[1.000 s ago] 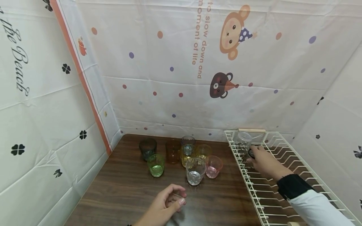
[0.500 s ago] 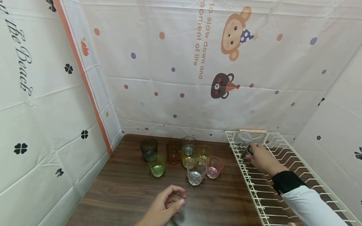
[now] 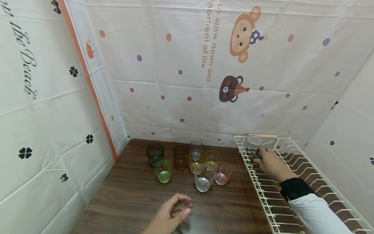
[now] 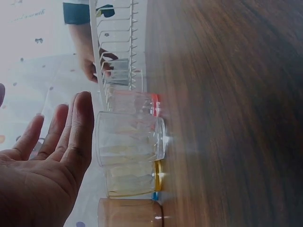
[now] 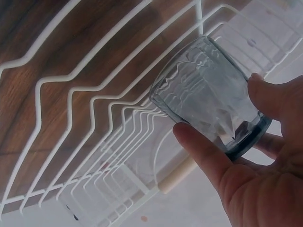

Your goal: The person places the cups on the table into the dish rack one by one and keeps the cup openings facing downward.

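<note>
Over the far end of the white wire dish rack (image 3: 264, 203), my right hand (image 3: 271, 164) grips a smoky, blue-grey drinking glass (image 5: 208, 94). In the right wrist view the thumb and fingers (image 5: 201, 151) clasp its sides near the thick base, and its mouth faces the rack wires. Beside it in the rack's back corner is a clear glass (image 3: 253, 143). My left hand (image 3: 173, 211) hovers over the table with loosely bent fingers and holds nothing. Nearest to it are a clear tumbler (image 3: 203, 182) and a green glass (image 3: 163, 175).
More glasses stand toward the table's back: a pink one (image 3: 223, 177), a brown one (image 3: 180, 159), a dark one (image 3: 155, 152) and yellow ones (image 3: 213, 159). The rack has a wooden handle (image 3: 263, 136). Printed cloth (image 3: 163, 110) walls the table at the back and sides.
My right forearm has shifted slightly left while the hand keeps the smoky glass at the rack's far end. The left hand stays almost still, and the head view has drifted a little.
</note>
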`<state>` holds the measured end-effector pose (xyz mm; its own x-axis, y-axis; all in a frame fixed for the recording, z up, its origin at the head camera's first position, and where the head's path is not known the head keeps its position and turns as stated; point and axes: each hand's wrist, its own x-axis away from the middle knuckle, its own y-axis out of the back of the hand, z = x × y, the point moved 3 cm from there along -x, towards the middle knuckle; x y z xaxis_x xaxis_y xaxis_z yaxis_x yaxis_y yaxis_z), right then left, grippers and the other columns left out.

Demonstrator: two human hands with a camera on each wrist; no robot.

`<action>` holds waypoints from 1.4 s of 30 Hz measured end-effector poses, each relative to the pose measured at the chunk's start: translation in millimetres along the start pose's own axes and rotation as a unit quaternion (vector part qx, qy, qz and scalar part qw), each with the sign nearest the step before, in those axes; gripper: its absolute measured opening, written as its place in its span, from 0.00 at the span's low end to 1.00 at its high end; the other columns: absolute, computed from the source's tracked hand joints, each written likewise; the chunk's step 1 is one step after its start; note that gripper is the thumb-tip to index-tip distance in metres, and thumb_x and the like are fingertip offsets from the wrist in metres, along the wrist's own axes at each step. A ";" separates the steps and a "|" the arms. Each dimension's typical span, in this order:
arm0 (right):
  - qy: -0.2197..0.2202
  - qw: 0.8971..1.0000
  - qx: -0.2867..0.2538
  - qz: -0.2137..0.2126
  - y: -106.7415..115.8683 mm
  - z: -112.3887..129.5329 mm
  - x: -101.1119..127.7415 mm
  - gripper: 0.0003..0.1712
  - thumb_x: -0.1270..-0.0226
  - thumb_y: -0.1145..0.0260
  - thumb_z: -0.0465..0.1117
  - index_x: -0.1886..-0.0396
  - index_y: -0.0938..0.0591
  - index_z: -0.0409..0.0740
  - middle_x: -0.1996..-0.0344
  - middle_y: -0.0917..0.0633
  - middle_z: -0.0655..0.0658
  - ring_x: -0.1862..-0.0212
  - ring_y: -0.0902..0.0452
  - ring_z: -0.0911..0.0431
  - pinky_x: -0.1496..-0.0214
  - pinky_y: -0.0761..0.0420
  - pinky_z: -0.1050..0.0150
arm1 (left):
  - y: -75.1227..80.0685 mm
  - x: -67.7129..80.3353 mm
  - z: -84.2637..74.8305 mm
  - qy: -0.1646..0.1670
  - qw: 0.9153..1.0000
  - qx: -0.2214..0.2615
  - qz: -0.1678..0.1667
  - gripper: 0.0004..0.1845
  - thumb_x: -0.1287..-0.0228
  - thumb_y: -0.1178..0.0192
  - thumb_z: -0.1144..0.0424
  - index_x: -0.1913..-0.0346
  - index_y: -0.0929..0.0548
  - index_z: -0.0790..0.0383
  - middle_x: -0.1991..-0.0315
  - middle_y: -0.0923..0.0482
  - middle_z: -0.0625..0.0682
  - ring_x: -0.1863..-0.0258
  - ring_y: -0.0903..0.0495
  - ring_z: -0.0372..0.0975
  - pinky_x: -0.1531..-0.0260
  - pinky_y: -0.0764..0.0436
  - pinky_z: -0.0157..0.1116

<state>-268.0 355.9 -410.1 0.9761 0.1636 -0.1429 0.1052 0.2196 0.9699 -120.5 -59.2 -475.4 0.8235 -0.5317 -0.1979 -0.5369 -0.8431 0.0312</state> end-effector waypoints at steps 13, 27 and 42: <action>-0.017 1.000 -0.017 -0.014 -5.1 -2.8 3.7 0.36 0.22 0.32 0.43 0.24 0.34 0.29 0.45 0.26 0.19 0.53 0.18 0.32 0.56 0.17 0.37 | -6.1 -0.3 5.7 0.003 1.000 0.000 0.014 0.20 0.19 0.42 0.64 0.35 0.26 0.75 0.42 0.25 0.82 0.51 0.14 0.30 0.54 0.12 0.31; -0.020 1.000 -0.017 -0.018 -8.1 -7.0 2.7 0.37 0.21 0.33 0.43 0.23 0.35 0.30 0.40 0.27 0.17 0.45 0.20 0.24 0.48 0.19 0.30 | -7.1 -0.6 6.9 -0.013 1.000 -0.002 0.016 0.19 0.18 0.43 0.66 0.36 0.27 0.78 0.44 0.24 0.83 0.52 0.14 0.28 0.55 0.12 0.30; -0.024 1.000 -0.016 -0.010 -9.7 -8.4 1.4 0.39 0.21 0.34 0.44 0.21 0.37 0.30 0.39 0.30 0.16 0.46 0.20 0.23 0.49 0.19 0.30 | -5.0 0.3 7.1 0.022 1.000 0.001 0.014 0.21 0.19 0.42 0.64 0.34 0.27 0.77 0.42 0.24 0.81 0.51 0.14 0.29 0.54 0.12 0.29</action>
<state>-269.2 362.1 -421.4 0.9820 0.1120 -0.1521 0.1197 0.2540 0.9598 -119.0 -54.6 -482.6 0.8155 -0.5577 -0.1543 -0.5596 -0.8280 0.0349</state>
